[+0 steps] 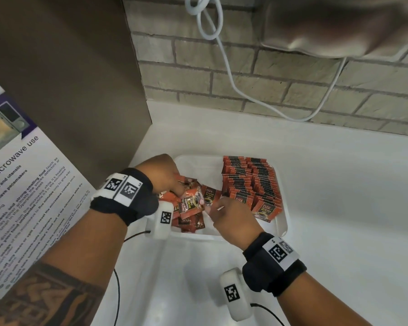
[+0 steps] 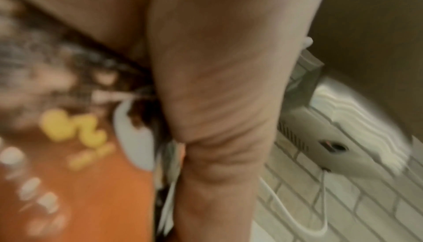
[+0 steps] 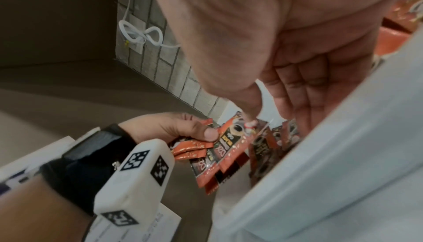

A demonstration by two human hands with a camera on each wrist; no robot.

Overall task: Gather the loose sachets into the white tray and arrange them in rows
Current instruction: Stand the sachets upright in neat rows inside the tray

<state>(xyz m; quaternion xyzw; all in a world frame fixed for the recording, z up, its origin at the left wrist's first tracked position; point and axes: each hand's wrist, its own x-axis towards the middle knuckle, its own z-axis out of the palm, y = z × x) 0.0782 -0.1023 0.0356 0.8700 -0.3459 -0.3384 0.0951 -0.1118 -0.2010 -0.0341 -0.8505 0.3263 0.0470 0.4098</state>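
Holding a small bundle of sachets (image 1: 189, 204) over the left part of the white tray (image 1: 283, 222), the left hand (image 1: 161, 174) has its thumb and fingers curled round them. The right hand (image 1: 233, 218) pinches the edge of one sachet at the front of this bundle, with thumb against fingertips.

These packets look light, thin and flexible, with a glossy film that probably slips easily, so I think it is better to take them by the flat faces or by the sealed edge. More loose sachets (image 1: 190, 225) lie under the hands in the tray. On its right side, the finished rows (image 1: 250, 184) stand tight together.

Beyond the tray are the white counter (image 1: 339, 184), smooth and probably slippery, a brown panel (image 1: 68, 78) on the left, and the brick wall (image 1: 280, 78) with a white cable (image 1: 224, 57).
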